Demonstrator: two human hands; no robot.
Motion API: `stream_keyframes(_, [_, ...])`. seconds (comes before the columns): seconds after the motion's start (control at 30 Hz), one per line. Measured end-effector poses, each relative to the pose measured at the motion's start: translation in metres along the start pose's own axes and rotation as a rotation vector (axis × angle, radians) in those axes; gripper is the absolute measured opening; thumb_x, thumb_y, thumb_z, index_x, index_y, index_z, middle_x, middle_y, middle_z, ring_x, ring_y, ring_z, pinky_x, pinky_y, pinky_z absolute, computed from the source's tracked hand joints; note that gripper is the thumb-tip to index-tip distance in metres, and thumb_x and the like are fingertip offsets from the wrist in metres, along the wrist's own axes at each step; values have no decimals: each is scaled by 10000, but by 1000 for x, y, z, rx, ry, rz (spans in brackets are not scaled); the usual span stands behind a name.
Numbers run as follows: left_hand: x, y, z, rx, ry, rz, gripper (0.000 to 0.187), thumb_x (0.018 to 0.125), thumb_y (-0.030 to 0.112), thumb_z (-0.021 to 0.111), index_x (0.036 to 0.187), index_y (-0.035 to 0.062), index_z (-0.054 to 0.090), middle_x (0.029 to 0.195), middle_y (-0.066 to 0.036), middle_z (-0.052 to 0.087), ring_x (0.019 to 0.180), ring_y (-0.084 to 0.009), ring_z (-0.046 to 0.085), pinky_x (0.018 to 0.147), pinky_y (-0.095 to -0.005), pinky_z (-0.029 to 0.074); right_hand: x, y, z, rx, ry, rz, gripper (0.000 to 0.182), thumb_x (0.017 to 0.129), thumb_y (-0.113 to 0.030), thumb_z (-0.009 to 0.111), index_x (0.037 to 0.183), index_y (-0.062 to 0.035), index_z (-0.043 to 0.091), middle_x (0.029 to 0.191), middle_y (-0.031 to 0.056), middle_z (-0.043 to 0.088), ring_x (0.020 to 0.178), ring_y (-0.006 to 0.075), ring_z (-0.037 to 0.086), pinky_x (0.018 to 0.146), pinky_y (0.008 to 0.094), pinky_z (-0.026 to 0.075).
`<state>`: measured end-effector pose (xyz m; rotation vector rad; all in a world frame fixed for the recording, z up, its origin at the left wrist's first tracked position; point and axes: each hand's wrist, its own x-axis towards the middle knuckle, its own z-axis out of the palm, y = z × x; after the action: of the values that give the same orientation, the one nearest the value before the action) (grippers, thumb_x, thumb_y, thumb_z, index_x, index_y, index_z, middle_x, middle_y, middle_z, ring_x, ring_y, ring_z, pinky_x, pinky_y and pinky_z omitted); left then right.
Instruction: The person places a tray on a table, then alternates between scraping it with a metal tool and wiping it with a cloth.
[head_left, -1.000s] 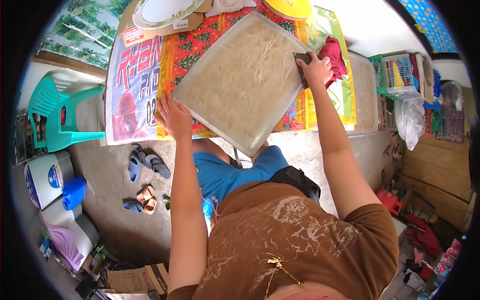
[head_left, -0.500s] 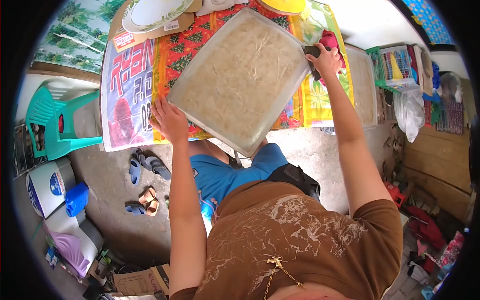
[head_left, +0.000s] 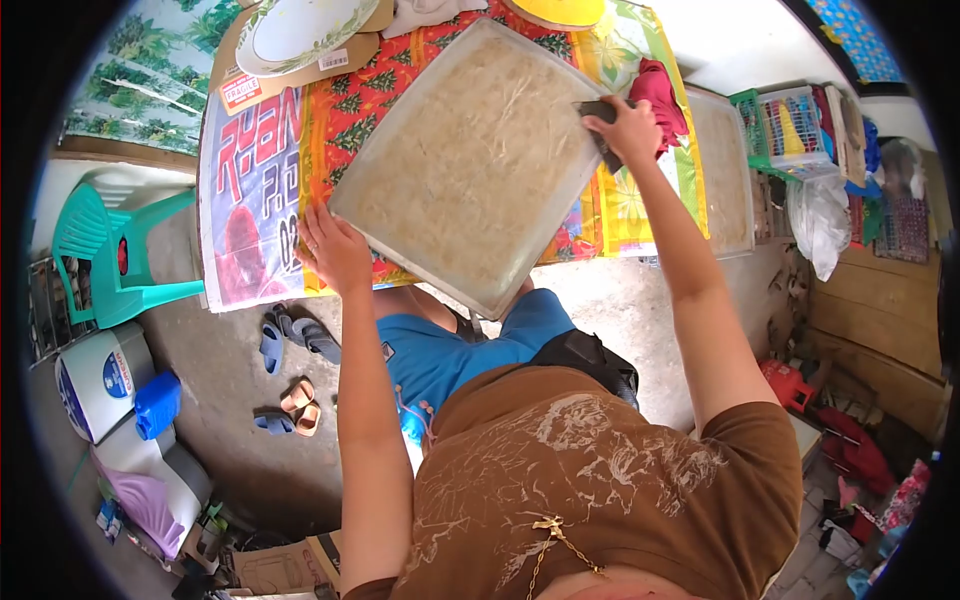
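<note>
A large rectangular tray [head_left: 450, 160] with a pale rim and a streaked beige surface lies turned diagonally on the table, its near corner jutting past the table edge. My right hand [head_left: 632, 130] grips a dark, flat, scraper-like piece [head_left: 603, 132] at the tray's right corner, overlapping the rim. Behind that hand lies a crumpled dark-red cloth [head_left: 655, 92]. At the tray's left corner, my left hand [head_left: 335, 250] rests with its fingers stretched out along the edge, over the patterned table cover [head_left: 365, 125].
An oval plate [head_left: 290, 35] on cardboard and a yellow round thing [head_left: 560, 10] sit at the table's far side. Another tray [head_left: 728, 180] stands beyond the right edge. A green chair [head_left: 120, 250] is at left; slippers [head_left: 300, 395] lie on the floor.
My right hand has moved left with the dark flat piece, away from the red cloth and onto the tray's right corner. My left hand stays by the left corner.
</note>
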<state>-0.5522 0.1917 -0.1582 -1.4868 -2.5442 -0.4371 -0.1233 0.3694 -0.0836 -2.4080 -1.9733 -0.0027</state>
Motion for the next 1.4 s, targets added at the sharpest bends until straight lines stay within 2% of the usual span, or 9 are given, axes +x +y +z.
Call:
stream_keyframes(0.13, [-1, -1, 1, -31, 0, -4, 448, 1024, 310, 373, 1423, 139, 486, 1519, -40, 430, 1439, -268, 334, 1150, -574, 197, -10, -12, -3, -37, 16, -140, 594, 706, -680, 717, 1216, -385, 645, 1178, 111, 541, 1137, 317, 554, 900, 480, 437])
stream_keyframes(0.3, [-1, -2, 3, -9, -3, -17, 451, 1025, 313, 370, 1425, 140, 484, 1521, -42, 428, 1442, -268, 328, 1149, -578, 199, 10, -5, 0, -22, 29, 77, 612, 718, -685, 704, 1240, -376, 631, 1191, 108, 535, 1127, 305, 555, 890, 469, 440])
stream_keyframes(0.43, [-1, -2, 3, -8, 5, -8, 449, 1023, 313, 370, 1421, 142, 487, 1526, -43, 422, 1444, -271, 328, 1148, -584, 199, -33, -45, 3, 27, 41, -332, 568, 714, -627, 739, 1218, -380, 647, 1144, 100, 546, 1157, 315, 534, 902, 463, 427])
stream_keyframes(0.6, [-2, -1, 2, -23, 23, -7, 433, 1013, 277, 390, 1408, 132, 492, 1496, -58, 456, 1425, -290, 365, 1137, -602, 217, 4, -27, -1, 31, 119, -13, 547, 743, -594, 731, 1218, -335, 656, 1154, 116, 548, 1102, 310, 543, 878, 465, 434])
stream_keyframes(0.8, [-1, 0, 1, -31, 1, -20, 449, 1021, 311, 371, 1423, 146, 482, 1524, -43, 426, 1438, -274, 343, 1147, -595, 196, -34, -75, 9, 105, 61, -365, 549, 726, -586, 743, 1213, -350, 652, 1150, 136, 558, 1149, 340, 533, 921, 495, 406])
stream_keyframes(0.93, [-1, 0, 1, -39, -13, -32, 445, 1021, 307, 371, 1418, 143, 486, 1522, -42, 428, 1435, -274, 348, 1148, -596, 193, 30, -66, 5, 70, 114, 43, 552, 738, -596, 731, 1212, -326, 649, 1171, 139, 558, 1157, 317, 531, 887, 477, 429])
stream_keyframes(1.07, [2, 2, 0, -18, -7, -32, 440, 1019, 299, 375, 1416, 143, 485, 1518, -42, 432, 1435, -274, 349, 1149, -600, 187, 11, -107, 9, 23, 151, -307, 555, 740, -588, 737, 1221, -327, 642, 1189, 144, 550, 1171, 323, 527, 920, 479, 429])
stream_keyframes(1.23, [-1, 2, -1, -1, -23, -37, 445, 1016, 287, 376, 1426, 143, 470, 1519, -42, 430, 1436, -274, 348, 1151, -599, 179, 56, -90, 11, 66, 169, -16, 560, 747, -595, 733, 1230, -332, 630, 1180, 146, 552, 1123, 341, 554, 911, 481, 432])
stream_keyframes(1.4, [0, 3, -2, -10, 25, -9, 432, 999, 261, 409, 1396, 116, 498, 1489, -57, 461, 1419, -286, 375, 1129, -606, 230, 40, -144, 21, 75, 124, -305, 565, 723, -623, 734, 1212, -355, 644, 1199, 126, 542, 1157, 319, 536, 930, 482, 433])
